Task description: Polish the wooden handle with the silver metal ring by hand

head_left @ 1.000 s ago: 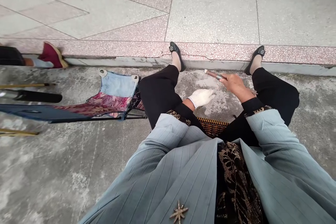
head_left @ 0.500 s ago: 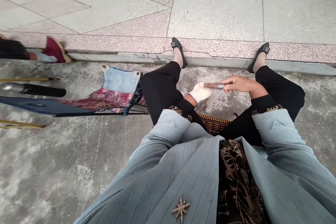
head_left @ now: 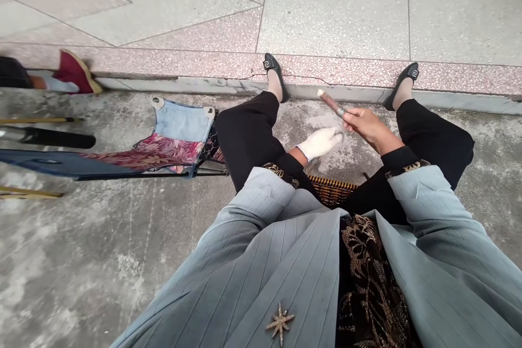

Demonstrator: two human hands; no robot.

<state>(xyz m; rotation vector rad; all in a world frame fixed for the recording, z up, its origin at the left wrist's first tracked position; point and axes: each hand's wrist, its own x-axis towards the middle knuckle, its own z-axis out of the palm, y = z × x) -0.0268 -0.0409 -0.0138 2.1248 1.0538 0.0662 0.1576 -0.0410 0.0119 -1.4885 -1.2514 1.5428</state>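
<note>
My right hand (head_left: 367, 125), bare, is closed round the lower end of a short brown stick (head_left: 329, 102). The stick tilts up to the left, and its tip is pale. Close to my fingers, a silvery grey band or winding (head_left: 341, 112) circles it. My left hand (head_left: 320, 142) wears a white knitted glove and sits just below, apart from the stick's brown part. Its fingers are drawn together by my right fingertips; anything between them is too small to make out.
I sit on a woven seat (head_left: 332, 189), feet on a raised tiled ledge (head_left: 228, 62). To the left stands a low folding chair of denim and floral cloth (head_left: 171, 147). Beyond it are a black cylinder-like object (head_left: 61, 137), yellow poles (head_left: 32, 119) and another person's red shoe (head_left: 75, 72).
The stick has swung from nearly level to tilted, its pale tip rising away from my gloved left hand. My left hand has shifted slightly right, toward my right fingertips.
</note>
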